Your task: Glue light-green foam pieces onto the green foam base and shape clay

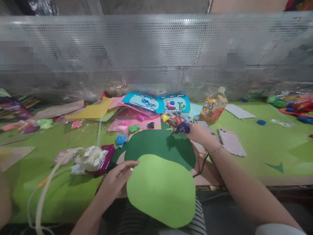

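My left hand [119, 176] is closed on the upper left edge of a rounded light green paper cutout [161, 189], which hangs over my lap. Behind it lies a larger dark green paper cutout [156, 143] on the table, partly covered by the light one. My right hand [200, 132] grips a small blue hot glue gun [183, 127] above the dark cutout's upper right part. A black cord [203, 166] runs down below that hand. Just behind the glue gun are red-handled scissors [176, 121].
Two blue decorated pieces [144, 102] stand at the back. A drink bottle [221, 98] and snack bag [209, 109] sit right of them, with a phone [231, 142] nearer. At left are a white plug and power block [91, 160] with cables, plus bagged clay [134, 128].
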Available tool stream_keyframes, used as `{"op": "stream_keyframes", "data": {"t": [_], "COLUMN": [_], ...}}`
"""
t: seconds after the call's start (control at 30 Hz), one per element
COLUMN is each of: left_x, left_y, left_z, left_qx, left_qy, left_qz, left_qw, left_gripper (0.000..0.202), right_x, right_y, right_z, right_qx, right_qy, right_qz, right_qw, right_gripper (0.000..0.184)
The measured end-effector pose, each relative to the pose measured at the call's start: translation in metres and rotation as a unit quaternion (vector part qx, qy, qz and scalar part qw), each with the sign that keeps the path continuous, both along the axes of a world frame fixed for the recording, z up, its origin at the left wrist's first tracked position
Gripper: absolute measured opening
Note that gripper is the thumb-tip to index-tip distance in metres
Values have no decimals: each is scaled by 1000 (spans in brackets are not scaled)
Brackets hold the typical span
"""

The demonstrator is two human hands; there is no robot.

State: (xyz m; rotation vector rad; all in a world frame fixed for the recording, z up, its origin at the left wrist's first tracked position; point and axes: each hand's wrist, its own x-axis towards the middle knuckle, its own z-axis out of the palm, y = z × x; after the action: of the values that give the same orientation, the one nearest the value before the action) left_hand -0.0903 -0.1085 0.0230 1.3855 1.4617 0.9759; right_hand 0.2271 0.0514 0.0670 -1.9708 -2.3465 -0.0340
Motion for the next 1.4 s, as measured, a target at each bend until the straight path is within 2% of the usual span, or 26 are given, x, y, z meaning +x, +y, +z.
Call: {"op": "stream_keyframes", "data": {"t": [0.27,0.43,0.57,0.67,0.77,0.87,0.97,1.07,1.1,1.17,1.23,1.27,1.33,1.4], "left_x": [7,5,7,7,3,-2,-1,8,12,19,24,25,27,27], "left_y": [18,24,24,24,26,34,46,58,61,66,71,73,76,78], "left_z": [-6,-1,-1,-2,-2,-1,1,4,4,4,2,1,-2,-5], "left_qx": [20,34,56,78,90,109,121,104,101,98,96,95,90,83], "left_qy": [42,124,151,137,75,16,-3,-46,-57,-67,-61,-55,-42,-40], "left_qz": [130,102,123,144,169,203,227,208,198,180,173,170,166,157], "left_qw": [990,986,979,977,979,973,966,972,973,976,978,979,981,983], "left_gripper": [65,31,29,34,40,42,38,37,37,37,36,36,37,39], "right_x": [1,0,-1,-3,-4,-5,-5,-9,-10,-13,-15,-15,-15,-16], "right_y": [-1,1,2,3,5,7,9,10,10,10,9,9,9,9], "right_z": [2,1,-1,-5,-9,-12,-16,-19,-20,-22,-24,-24,-25,-23], "right_qx": [32,66,63,47,35,31,39,-13,-48,-119,-155,-162,-168,-166], "right_qy": [27,82,123,146,163,192,256,369,428,552,642,666,683,669], "right_qz": [17,-6,3,16,36,40,41,13,-1,-12,-3,1,-5,-20], "right_qw": [999,994,990,988,985,980,965,929,903,825,751,728,711,724], "right_gripper": [26,30,27,27,25,25,24,24,25,28,29,28,26,27]}}
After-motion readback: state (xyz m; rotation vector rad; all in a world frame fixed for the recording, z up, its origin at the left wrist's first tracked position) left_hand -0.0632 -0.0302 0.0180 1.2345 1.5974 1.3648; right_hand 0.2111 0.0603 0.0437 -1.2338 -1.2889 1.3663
